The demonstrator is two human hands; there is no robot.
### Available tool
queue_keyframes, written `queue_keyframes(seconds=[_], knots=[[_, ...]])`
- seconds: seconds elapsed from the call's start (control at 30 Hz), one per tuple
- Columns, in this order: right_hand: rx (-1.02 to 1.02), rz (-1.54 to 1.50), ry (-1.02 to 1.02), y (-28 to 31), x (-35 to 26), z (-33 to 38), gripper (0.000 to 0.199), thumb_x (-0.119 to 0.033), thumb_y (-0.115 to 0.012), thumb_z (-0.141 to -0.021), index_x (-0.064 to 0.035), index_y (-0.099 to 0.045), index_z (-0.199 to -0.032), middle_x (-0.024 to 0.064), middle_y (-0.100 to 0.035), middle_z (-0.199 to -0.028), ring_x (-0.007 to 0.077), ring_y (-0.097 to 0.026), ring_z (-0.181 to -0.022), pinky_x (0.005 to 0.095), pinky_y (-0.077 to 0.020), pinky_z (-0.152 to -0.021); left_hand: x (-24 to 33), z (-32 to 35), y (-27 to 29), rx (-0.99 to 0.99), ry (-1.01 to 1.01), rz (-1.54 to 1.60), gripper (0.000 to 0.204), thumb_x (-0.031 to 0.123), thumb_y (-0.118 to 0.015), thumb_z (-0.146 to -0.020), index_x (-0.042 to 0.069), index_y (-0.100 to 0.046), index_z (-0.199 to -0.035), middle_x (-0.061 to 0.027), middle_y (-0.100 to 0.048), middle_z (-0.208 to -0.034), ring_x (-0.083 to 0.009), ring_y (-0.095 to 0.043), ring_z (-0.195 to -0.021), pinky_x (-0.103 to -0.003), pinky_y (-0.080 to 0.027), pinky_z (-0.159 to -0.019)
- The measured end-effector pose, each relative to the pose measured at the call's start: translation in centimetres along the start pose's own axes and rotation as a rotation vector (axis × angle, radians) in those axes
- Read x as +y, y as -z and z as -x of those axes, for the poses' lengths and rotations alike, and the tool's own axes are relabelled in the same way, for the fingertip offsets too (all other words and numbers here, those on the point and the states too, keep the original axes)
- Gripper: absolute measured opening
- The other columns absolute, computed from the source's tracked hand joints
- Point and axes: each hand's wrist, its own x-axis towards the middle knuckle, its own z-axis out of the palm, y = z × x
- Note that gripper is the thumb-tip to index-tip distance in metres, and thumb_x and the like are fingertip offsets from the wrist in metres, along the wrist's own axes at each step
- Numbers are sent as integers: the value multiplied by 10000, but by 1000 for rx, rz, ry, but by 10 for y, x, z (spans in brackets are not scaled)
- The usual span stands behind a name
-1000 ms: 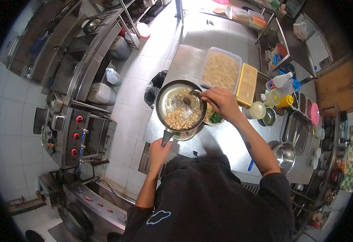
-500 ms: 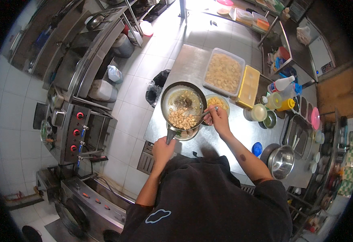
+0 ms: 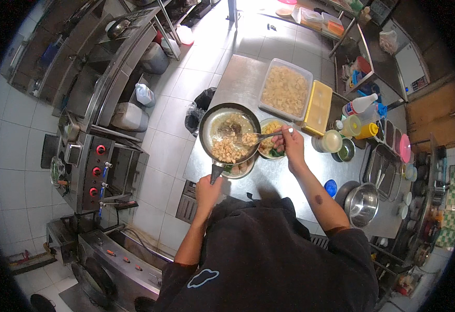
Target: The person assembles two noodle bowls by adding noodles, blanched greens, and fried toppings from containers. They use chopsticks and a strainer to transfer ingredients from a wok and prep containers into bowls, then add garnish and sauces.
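Observation:
My left hand [image 3: 208, 192] is wrapped around the black handle of a frying pan [image 3: 216, 111], held above the steel table. Small browned chopped pieces [image 3: 226, 151] and a dark speckled patch of seasoning lie in the pan. In my right hand [image 3: 291, 148] is a metal spoon [image 3: 268, 135], its bowl loaded with chopped pieces over the pan's right side. Just right of the pan stands a bowl [image 3: 284, 126] with yellow food and some green in it. Another bowl [image 3: 251, 169], holding pale pieces and greens, is partly hidden beneath the pan.
A plastic tub of pale pieces [image 3: 286, 89] and a yellow-lidded container [image 3: 317, 109] stand at the back of the table [image 3: 238, 78]. Rightward are squeeze bottles [image 3: 360, 105], a steel bowl [image 3: 361, 204] and a blue cup [image 3: 330, 187]. A black-lined bin [image 3: 193, 118] stands left.
The spoon has come up with chopped pieces on it, and my right hand has shifted slightly right and up. The pan has moved a little left, showing more of the bowl beside it.

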Motion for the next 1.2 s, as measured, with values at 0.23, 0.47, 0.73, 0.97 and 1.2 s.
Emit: queue_keyframes(seconds=[0.23,0.47,0.73,0.97,1.2], knots=[[108,142,148,41,10,-6,345,-346,-517,-1100,-37,-664,-1062,55,-710,-785,87,-619,-657,237,-451,-570,-30,-1,9,128,2,2,387,321,-699,-841,-42,-640,-719,-182,-601,-582,-314,-624,-562,-464,-467,-601],[72,518,325,35,57,-7,320,-318,-532,-1086,-43,-691,-1049,95,-725,-807,196,-686,-715,330,-528,-682,-37,5,15,122,45,40,370,301,-694,-851,-39,-635,-718,-163,-585,-570,-285,-597,-545,-456,-454,-592],[-2,822,652,26,50,-2,183,-194,-641,-1011,-30,-708,-1056,166,-745,-1008,343,-724,-901,410,-558,-789,-31,16,20,114,30,12,345,310,-691,-854,-26,-665,-777,-175,-638,-627,-332,-655,-606,-467,-477,-625],[172,431,386,34,57,-10,288,-258,-551,-1083,-3,-686,-1085,128,-759,-936,186,-689,-777,315,-538,-722,-32,20,21,142,4,-47,343,326,-680,-847,-16,-689,-817,-203,-653,-665,-373,-683,-659,-478,-501,-649],[133,38,191,28,8,-3,362,-317,-516,-1104,13,-663,-1107,99,-745,-926,121,-657,-769,255,-516,-682,-24,22,23,72,21,-74,339,326,-682,-835,-10,-715,-859,-204,-657,-672,-360,-689,-663,-465,-507,-648]])
